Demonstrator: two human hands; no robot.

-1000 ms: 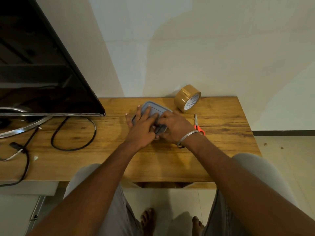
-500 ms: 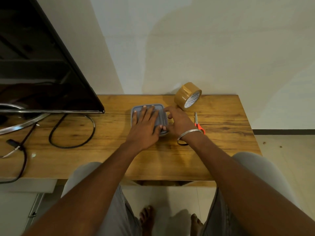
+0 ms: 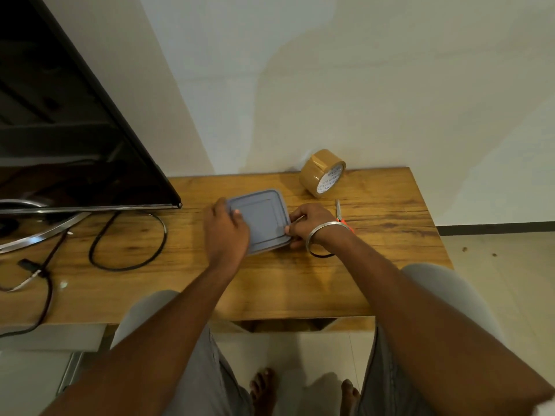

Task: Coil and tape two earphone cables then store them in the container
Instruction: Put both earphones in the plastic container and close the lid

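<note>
Container (image 3: 268, 248): square, grey, flat on the table (image 3: 375, 265), centre of the far half, in front of the person. Its lid (image 3: 259, 216) covers the whole top; contents hidden.

Left hand (image 3: 225, 232): at the container's left side. The fingers (image 3: 221, 205) wrap over the left edge and the thumb lies on the lid near the far-left corner, so the hand grips the container.

Right hand (image 3: 310, 220): at the container's near-right corner. The fingers (image 3: 292, 229) are curled tight and pinch the rim there. A metal bracelet (image 3: 326, 228) sits on this wrist.

A thin black loop (image 3: 321, 254) lies on the table just under the right wrist; what it is cannot be told.

Scissors (image 3: 338, 209): flat on the table just right of the right hand, blades pointing to the wall, orange handles mostly behind the wrist.

Tape roll (image 3: 322, 172): brown, standing on its edge near the wall, beyond the scissors, apart from the container.

Television (image 3: 75, 145): on the left end of the table, dark screen, curved metal stand. A black cable (image 3: 129, 265) loops on the table between the television and the container, well clear of the left hand.
</note>
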